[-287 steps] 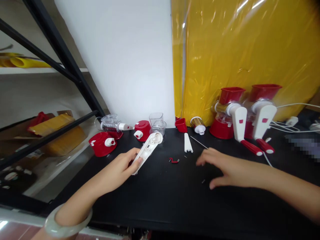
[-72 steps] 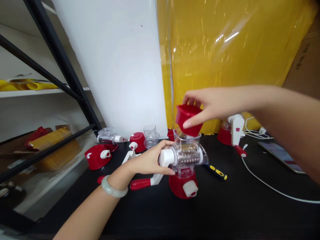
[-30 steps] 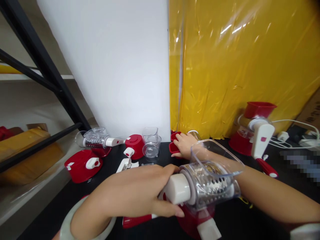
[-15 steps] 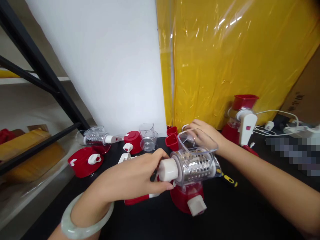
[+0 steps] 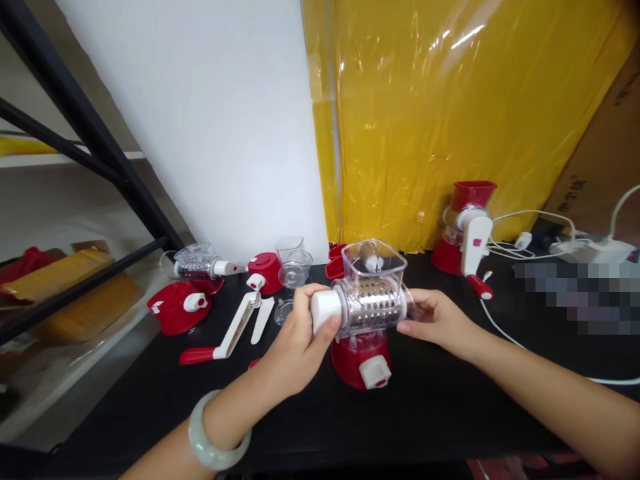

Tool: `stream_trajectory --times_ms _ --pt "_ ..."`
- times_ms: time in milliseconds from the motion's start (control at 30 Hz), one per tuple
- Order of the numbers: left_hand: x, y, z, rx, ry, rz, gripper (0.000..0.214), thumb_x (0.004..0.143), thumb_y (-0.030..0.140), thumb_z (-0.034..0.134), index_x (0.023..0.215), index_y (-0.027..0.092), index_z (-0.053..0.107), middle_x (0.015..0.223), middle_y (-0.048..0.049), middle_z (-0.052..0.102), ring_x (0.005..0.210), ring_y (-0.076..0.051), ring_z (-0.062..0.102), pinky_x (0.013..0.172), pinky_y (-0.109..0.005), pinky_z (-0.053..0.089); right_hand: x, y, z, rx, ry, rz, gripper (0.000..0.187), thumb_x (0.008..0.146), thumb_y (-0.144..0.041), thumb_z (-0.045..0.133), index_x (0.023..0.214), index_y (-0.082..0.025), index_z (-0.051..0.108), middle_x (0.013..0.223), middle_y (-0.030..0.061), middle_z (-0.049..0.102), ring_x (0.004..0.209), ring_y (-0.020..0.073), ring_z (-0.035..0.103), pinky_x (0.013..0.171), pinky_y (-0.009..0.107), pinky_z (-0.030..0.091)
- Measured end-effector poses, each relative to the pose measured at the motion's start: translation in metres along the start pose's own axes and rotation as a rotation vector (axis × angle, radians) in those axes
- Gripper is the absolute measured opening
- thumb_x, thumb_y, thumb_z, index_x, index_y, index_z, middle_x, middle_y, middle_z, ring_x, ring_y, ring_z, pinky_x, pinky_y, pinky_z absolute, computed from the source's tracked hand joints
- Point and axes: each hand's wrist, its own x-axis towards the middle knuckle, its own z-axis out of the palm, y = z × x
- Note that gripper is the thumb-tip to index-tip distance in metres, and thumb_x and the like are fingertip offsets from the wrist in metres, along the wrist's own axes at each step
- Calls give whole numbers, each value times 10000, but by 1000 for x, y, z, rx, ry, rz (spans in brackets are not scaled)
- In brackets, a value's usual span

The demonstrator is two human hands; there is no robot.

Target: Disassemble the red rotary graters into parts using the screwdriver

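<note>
A rotary grater [image 5: 377, 303] stands upright on the black table, with a perforated metal drum inside its clear housing. Its clear square hopper [image 5: 375, 257] opens at the top, and its red base [image 5: 347, 360] bears a white knob [image 5: 375, 371] at the front. My left hand [image 5: 307, 337] is closed around the white drum end [image 5: 326, 311] on the grater's left side. At the opposite end, my right hand [image 5: 435, 320] grips the housing between thumb and fingers; its fingertips are partly behind the clear plastic.
To the left lie a white crank with red handle [image 5: 240, 327], a white flat piece [image 5: 263, 320], red bases [image 5: 175, 310] and another grater drum [image 5: 195, 263]. Clear hoppers [image 5: 295, 267] stand behind. An assembled grater [image 5: 470, 230] and white cables [image 5: 530, 247] are at the right.
My right hand has come from behind the hopper to the housing's right end. My left hand still holds the white drum end. The view has shifted, showing more of the crank.
</note>
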Motion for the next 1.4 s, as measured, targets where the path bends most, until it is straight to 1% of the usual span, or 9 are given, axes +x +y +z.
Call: stream_trajectory --times_ms 200,333,533,600,800,867,1067,1300,1400 --pt "4 -5 7 -40 77 20 323 1004 497 474 1177 242 379 954 -33 587 807 -190 583 725 -341 461 14 -9 5 43 -176 31 338 733 -368 858 979 -150 779 909 72 769 903 186 740 894 316 585" --pt "7 -3 0 38 59 81 299 1007 481 468 1159 235 391 954 -31 571 798 -183 569 697 -323 443 15 -11 4 11 -240 53 347 788 -415 810 1012 -150 784 931 70 773 872 172 736 913 317 580" --pt "14 2 -14 69 -60 179 323 981 492 501 1143 226 414 1004 -55 577 856 -206 579 663 -310 437 9 -8 5 -3 -199 -3 315 842 -403 768 1050 -167 782 1005 74 772 912 183 736 907 305 579" --pt "14 -3 -11 41 -43 197 321 980 492 506 1143 228 425 1008 -53 576 854 -202 582 664 -309 444 7 -7 6 -13 -178 -10 301 846 -398 766 1043 -170 781 1011 75 771 935 194 737 890 298 582" --pt "11 -29 10 -111 155 269 388 973 526 510 1205 227 424 1008 -53 561 818 -185 573 679 -313 468 6 -7 10 -65 -112 -68 276 867 -396 744 1037 -181 781 1010 74 772 922 195 738 914 308 572" --pt "13 -30 7 -106 130 281 395 972 528 509 1211 226 426 1004 -50 559 804 -178 565 674 -309 462 6 -7 10 -83 -105 -65 293 864 -419 740 1019 -175 784 993 80 773 900 198 739 903 314 577" --pt "22 -20 -14 21 -60 286 391 958 537 528 1175 221 449 1056 -72 594 895 -211 591 771 -352 471 4 -6 10 -100 -81 -27 359 847 -496 737 1004 -177 785 977 86 773 879 209 735 903 340 584" --pt "15 -32 2 -25 123 298 456 954 576 504 1231 222 428 1121 -96 585 951 -229 609 775 -361 485 2 -5 12 -119 -47 -50 355 850 -505 733 956 -170 785 961 89 774 915 232 736 842 322 593" --pt "19 -28 -4 -8 52 298 449 955 586 499 1206 219 440 1101 -91 593 940 -222 607 774 -351 480 1 -5 12 -115 -56 -54 329 863 -479 728 975 -175 786 955 81 774 884 216 736 831 305 588"
